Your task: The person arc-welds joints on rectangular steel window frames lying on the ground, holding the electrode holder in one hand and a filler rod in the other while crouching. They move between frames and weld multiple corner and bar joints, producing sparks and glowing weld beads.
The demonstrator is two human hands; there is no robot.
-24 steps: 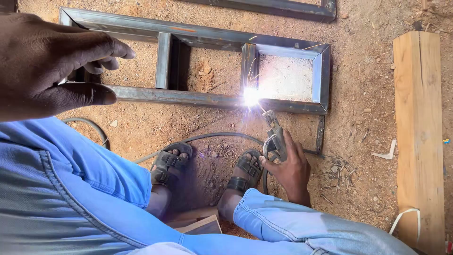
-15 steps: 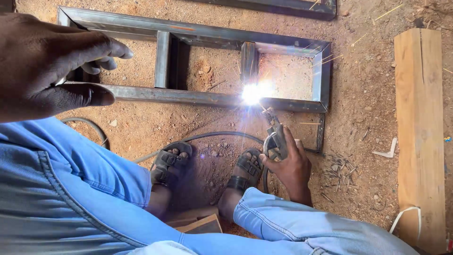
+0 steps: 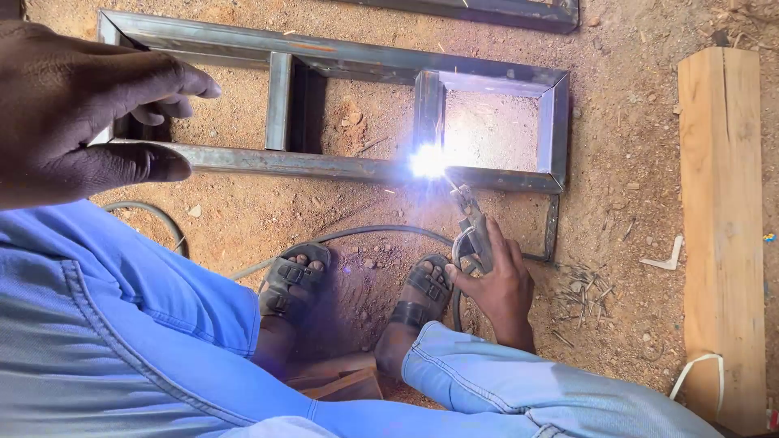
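Observation:
A grey steel frame [image 3: 349,61] of square tube lies flat on the dirt. My right hand [image 3: 501,288] grips a welding electrode holder [image 3: 475,229], its rod tip touching the frame's near rail at an upright, where a bright white arc [image 3: 428,161] burns. My left hand [image 3: 77,109] is raised close to the camera at the upper left, fingers curled and apart, holding nothing that I can see. My two sandalled feet [image 3: 357,288] rest on the ground just in front of the frame.
A wooden beam [image 3: 720,227] lies along the right side. A dark cable [image 3: 381,234] runs over the dirt past my feet. Spent rod stubs [image 3: 580,304] litter the ground by my right hand. Another steel frame [image 3: 487,12] lies beyond.
The arc has stayed at the same joint with my right hand barely shifting. My left hand keeps its raised pose.

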